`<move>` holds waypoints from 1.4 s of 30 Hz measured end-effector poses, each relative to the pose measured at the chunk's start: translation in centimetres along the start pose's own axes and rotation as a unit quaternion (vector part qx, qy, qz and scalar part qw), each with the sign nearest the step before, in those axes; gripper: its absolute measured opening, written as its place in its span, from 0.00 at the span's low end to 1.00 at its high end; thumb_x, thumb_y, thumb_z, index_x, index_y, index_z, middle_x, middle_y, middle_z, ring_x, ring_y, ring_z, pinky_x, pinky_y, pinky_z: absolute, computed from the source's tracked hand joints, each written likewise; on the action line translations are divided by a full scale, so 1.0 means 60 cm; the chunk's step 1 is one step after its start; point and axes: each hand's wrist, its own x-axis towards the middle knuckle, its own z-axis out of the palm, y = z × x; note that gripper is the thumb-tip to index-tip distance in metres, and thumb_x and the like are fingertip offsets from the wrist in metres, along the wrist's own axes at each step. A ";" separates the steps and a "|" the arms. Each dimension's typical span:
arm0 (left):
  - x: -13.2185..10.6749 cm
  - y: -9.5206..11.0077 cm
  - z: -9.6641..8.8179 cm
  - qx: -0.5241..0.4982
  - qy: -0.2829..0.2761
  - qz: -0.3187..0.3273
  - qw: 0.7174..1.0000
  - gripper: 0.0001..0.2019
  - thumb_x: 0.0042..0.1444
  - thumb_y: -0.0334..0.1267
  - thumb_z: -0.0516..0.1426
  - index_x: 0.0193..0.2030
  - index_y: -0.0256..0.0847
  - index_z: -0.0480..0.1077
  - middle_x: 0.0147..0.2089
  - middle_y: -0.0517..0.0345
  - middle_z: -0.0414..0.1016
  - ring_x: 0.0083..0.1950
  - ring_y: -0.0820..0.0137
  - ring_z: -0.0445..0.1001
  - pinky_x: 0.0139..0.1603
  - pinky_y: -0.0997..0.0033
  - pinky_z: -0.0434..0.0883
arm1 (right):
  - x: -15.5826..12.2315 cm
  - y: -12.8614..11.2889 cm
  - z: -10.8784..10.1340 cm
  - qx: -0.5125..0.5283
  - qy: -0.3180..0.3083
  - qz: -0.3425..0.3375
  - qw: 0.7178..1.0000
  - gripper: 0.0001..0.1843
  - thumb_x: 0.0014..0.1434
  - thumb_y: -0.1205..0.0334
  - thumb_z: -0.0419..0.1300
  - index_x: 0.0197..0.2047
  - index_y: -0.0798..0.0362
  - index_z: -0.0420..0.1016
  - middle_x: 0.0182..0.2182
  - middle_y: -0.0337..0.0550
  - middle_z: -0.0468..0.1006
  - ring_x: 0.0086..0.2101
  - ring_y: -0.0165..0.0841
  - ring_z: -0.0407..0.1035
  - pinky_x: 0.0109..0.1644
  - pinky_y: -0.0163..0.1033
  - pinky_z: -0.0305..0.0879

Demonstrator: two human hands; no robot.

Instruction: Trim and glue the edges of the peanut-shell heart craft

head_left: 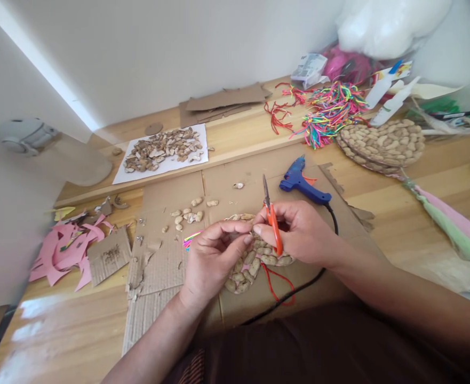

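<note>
Over the cardboard, my left hand [218,253] has thumb and forefinger pinched together; what they hold is too small and covered to make out. Its fingertips meet those of my right hand [302,232], which keeps a pair of orange-handled scissors [275,226] with the blades pointing up and away. Directly beneath both hands lies a craft piece covered in peanut shells [245,272], partly hidden by them. A red cord loop [275,288] sticks out from its near side. Colourful threads [192,240] show just left of my left hand.
A blue glue gun [304,182] lies beyond my right hand, its black cable curving towards me. Peanut shells on white paper [165,149], pink scraps [64,248], bright tassels [331,112], glue bottles [395,101] and a round peanut-shell piece [382,144] lie around.
</note>
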 end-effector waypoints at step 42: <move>-0.011 0.052 -0.037 0.535 -0.129 0.423 0.720 0.21 0.58 0.25 0.61 0.58 0.38 0.69 0.49 0.50 0.78 0.51 0.66 0.76 0.55 0.65 0.73 | 0.005 0.007 0.011 0.143 -0.056 0.062 0.986 0.08 0.42 0.69 0.69 0.26 0.56 0.73 0.18 0.31 0.70 0.19 0.22 0.61 0.22 0.28 0.56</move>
